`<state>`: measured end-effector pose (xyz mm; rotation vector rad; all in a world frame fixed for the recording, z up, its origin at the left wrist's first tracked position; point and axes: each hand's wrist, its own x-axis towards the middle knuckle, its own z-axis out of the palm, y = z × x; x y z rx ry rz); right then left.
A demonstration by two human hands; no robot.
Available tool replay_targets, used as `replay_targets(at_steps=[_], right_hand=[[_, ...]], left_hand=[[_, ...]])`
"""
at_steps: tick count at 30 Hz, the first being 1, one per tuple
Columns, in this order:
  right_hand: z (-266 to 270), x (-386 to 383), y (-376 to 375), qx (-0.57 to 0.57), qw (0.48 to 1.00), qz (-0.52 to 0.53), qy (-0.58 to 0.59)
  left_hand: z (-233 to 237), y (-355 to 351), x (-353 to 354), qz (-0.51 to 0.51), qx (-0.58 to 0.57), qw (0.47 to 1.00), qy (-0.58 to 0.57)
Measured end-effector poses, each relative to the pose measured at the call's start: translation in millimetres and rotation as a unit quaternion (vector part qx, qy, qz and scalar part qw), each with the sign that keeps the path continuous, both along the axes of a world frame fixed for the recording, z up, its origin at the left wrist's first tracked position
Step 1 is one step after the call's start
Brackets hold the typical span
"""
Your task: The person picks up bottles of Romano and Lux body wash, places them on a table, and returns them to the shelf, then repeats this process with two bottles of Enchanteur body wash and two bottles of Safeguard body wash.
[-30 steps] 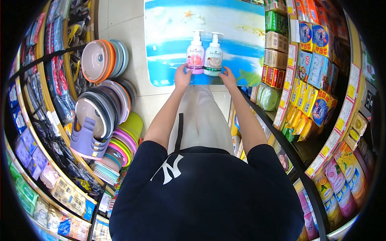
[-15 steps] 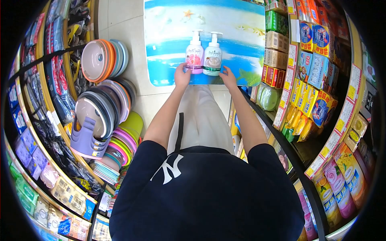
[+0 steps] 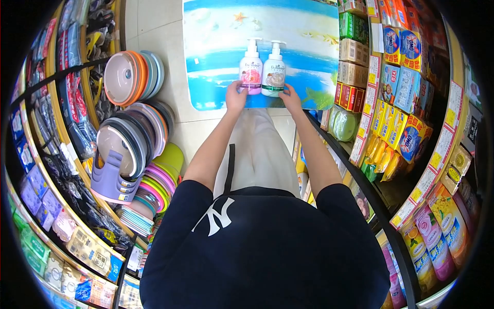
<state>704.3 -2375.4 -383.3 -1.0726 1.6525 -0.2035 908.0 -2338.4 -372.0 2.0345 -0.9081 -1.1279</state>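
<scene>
Two white-topped pump bottles stand side by side on a table [image 3: 216, 56] with a beach-picture top. The left pump bottle [image 3: 251, 71] has a pink flower label and a pink base. Its neighbour, a pump bottle with a green base [image 3: 274, 72], carries a pale flower label. My left hand [image 3: 236, 98] is closed at the lower left side of the pink bottle. At the lower right corner of the green-based bottle, my right hand [image 3: 292, 99] grips with thumb and fingers. Both pump heads point roughly sideways.
Stacked plastic basins [image 3: 121, 77] and purple stools [image 3: 116, 177] stand at the left, before shelves of packaged goods. Along the right runs a shelf with boxes [image 3: 352, 72], detergent packs [image 3: 409, 139] and pouches [image 3: 422, 257]. A dark rail [image 3: 381, 211] edges it.
The bottles have shifted and turned slightly, bringing their labels further into view. My left hand has moved slightly right, and my right hand has come in against the green-based bottle.
</scene>
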Motion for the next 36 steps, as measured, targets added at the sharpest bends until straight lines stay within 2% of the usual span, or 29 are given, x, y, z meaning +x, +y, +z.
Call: replay_targets(at_steps=[5, 8, 36], right_hand=[[5.6, 1.5, -1.0, -0.001, 1.000, 0.001, 0.005], [-4.3, -1.9, 1.1, -0.014, 1.000, 0.001, -0.001], [-1.6, -5.5, -1.8, 0.000, 1.000, 0.008, 0.009]], left_hand=[[1.7, -0.5, 0.1, -0.004, -0.002, 1.000, -0.007], [13.2, -3.0, -1.1, -0.011, 0.037, 0.999, -0.032], [-0.7, 1.9, 0.0, -0.005, 0.010, 0.999, -0.034]])
